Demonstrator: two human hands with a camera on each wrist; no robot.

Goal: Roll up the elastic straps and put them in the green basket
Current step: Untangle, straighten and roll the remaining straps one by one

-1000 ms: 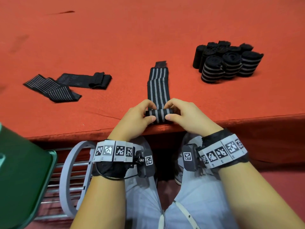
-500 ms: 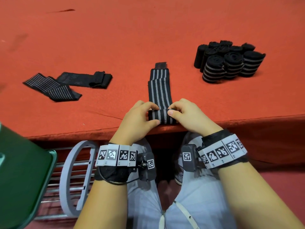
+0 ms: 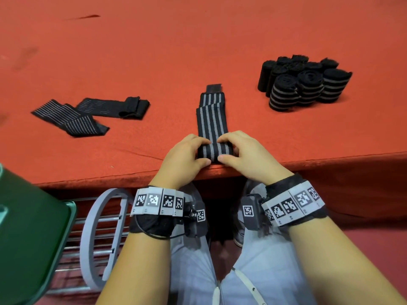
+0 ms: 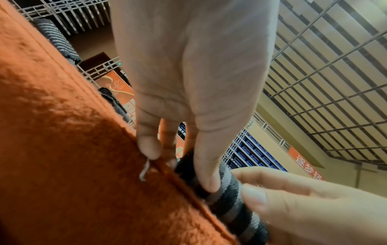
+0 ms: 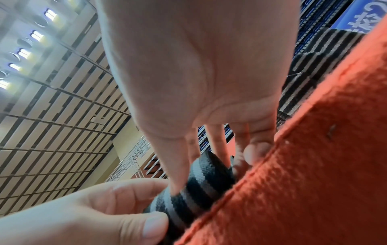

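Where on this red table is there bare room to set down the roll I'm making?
Bare cloth lies between the striped strap and the pile of rolled straps, and across the whole far side of the table. It is tighter on the left, by the flat straps.

We're inside a big indoor sports hall here, an arena by the look of it. Up in the wrist views we see a high ceiling (image 4: 326, 69) of long slatted panels crossed by a metal grid, with rows of lights (image 5: 23, 53) set into it. Down the far wall run banks of blue spectator seats (image 4: 253, 154) behind white railings (image 4: 272, 134), and orange banners (image 4: 307, 167) with Chinese lettering hang beside them. Closer in, we're sitting at a table draped in orange-red felt (image 3: 198, 40).
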